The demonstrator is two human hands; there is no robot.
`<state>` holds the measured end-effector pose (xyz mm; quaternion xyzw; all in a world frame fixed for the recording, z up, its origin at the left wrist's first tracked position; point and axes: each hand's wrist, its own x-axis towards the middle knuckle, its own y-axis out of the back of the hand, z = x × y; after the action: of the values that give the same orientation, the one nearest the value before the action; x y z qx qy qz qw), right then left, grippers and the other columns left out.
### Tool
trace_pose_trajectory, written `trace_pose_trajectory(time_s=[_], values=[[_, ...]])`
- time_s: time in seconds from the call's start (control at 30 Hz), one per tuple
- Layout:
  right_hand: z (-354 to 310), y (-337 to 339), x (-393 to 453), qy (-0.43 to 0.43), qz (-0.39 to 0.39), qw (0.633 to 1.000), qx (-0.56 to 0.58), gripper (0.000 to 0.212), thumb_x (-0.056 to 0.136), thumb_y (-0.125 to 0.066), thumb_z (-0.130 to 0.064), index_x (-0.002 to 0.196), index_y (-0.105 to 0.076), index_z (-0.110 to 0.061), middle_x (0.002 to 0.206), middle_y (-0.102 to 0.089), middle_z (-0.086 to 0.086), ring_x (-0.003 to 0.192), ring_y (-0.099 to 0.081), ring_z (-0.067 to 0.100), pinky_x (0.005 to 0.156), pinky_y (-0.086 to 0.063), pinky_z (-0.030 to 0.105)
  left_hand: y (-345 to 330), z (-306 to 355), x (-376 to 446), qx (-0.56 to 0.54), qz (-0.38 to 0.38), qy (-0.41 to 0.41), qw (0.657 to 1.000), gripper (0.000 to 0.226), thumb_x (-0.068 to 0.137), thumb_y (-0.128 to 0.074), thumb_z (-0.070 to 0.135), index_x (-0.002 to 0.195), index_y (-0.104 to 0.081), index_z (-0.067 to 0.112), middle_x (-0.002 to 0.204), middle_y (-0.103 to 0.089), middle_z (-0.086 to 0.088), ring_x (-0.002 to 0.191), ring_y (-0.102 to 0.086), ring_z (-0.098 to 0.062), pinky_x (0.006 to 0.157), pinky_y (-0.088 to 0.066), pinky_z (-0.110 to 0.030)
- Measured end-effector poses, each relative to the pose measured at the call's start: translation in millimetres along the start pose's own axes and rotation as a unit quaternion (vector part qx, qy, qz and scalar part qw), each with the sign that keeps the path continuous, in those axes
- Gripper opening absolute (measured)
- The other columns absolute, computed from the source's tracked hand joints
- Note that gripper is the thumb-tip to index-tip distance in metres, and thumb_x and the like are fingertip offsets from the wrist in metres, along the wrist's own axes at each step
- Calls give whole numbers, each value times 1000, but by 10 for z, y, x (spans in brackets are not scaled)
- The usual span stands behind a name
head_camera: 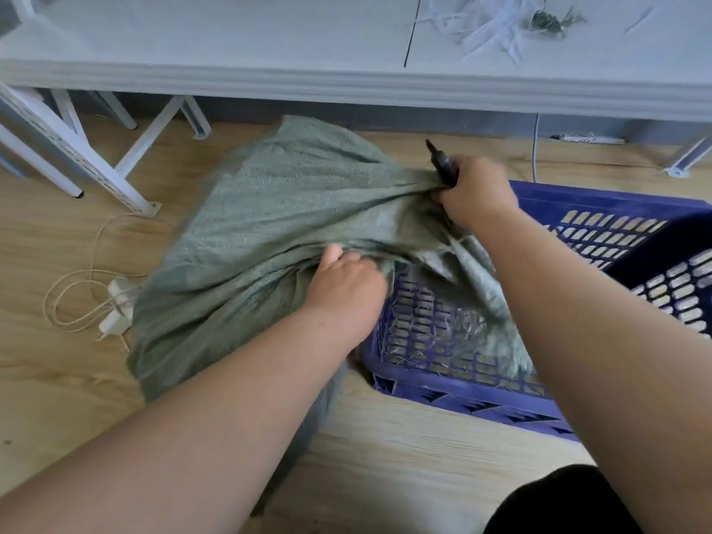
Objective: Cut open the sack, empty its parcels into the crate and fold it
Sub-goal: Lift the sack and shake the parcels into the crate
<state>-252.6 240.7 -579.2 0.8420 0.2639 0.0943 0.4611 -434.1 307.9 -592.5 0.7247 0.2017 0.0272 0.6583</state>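
Wooden floor runs beneath us, and on it our hands work at the green woven sack [269, 225]. Our right hand [476, 190] clenches a bunched fold of the sack together with a dark cutting tool [443, 161], whose tip pokes up past the knuckles. Our left hand [346, 281] pinches the cloth at the sack's near edge, thumb on top, just beside the corner of the blue crate [462, 364]. The sack lies slumped on the floor to the left of the crate, with its frayed open end draped over the crate's near-left corner and down inside.

We judge the step in hand to be tipping the contents out. To do it well, we should keep the mouth well inside the crate wall, lift the closed far end high and shake in short pulls so nothing spills onto the floor. The blade ought to point away from the other hand, or be set down first.

Outward, a white charger [117, 308] with a coiled cord lies left of the sack, and a white counter [346, 79] crosses the top, bearing loose scraps. We cannot make out any parcels: the sack hides its inside, and the crate's right side is cut off by our forearm and the frame edge.
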Motion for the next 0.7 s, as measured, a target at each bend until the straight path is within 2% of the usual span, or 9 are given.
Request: trace_pose_trajectory(time_s=[0.1,0.2,0.3,0.37,0.4,0.47,0.53,0.63,0.7], values=[[50,67,107,-11,47,999,-16,44,85,-58,-9,126,-60,-25,113,-65,15,104,-61,35,77,-49,36,64,23,-48,5,-77,-41,996,26,94,-55,16,118,-64,21,117,-55,-2,116,-36,-23,99,-22,-30],[112,-82,136,-21,-5,999,-49,38,84,-58,-8,120,-62,-20,102,-65,14,95,-61,33,72,-48,34,134,-8,-85,40,-100,-66,992,34,88,-60,16,121,-63,24,123,-53,0,119,-39,-21,101,-23,-35],[170,-238,100,-30,-42,998,-20,35,83,-66,-15,118,-62,-18,104,-64,12,100,-60,33,71,-42,31,160,47,-82,-16,-2,-65,998,30,89,-61,38,116,-64,28,119,-52,3,118,-42,-20,99,-27,-38],[184,-263,83,-26,-2,1000,5,45,81,-72,-23,124,-59,-19,122,-58,12,107,-57,33,78,-44,33,159,76,-58,-42,120,-5,992,28,89,-61,35,116,-61,26,118,-51,3,115,-44,-22,95,-31,-38],[184,-249,78,-29,22,999,13,49,81,-73,-25,127,-57,-19,128,-52,11,109,-56,33,81,-44,33,138,66,-31,-40,141,43,988,32,88,-63,29,119,-57,25,120,-49,1,115,-44,-24,94,-32,-38],[188,-212,91,-26,53,998,16,49,81,-73,-24,127,-57,-20,129,-48,10,108,-55,33,80,-42,33,85,22,20,-42,108,132,984,49,84,-68,23,127,-45,23,126,-46,-4,114,-49,-27,93,-34,-42],[180,-159,110,-11,56,998,11,43,81,-71,-23,123,-60,-21,123,-53,9,105,-56,33,78,-44,34,73,-29,67,-34,80,164,983,53,85,-65,15,131,-39,21,124,-50,-7,106,-56,-28,86,-38,-41],[150,-97,129,-8,28,999,22,27,83,-66,-18,110,-66,-21,108,-65,9,98,-61,32,75,-50,36,202,-19,88,-67,103,126,984,40,88,-50,4,125,-50,21,114,-61,-6,99,-62,-29,77,-41,-36],[143,-82,134,-16,24,999,15,21,86,-60,-17,107,-68,-19,100,-68,11,94,-61,33,69,-47,34,286,103,46,-109,125,42,985,36,89,-51,8,118,-60,28,112,-63,-2,102,-61,-29,77,-45,-34]])
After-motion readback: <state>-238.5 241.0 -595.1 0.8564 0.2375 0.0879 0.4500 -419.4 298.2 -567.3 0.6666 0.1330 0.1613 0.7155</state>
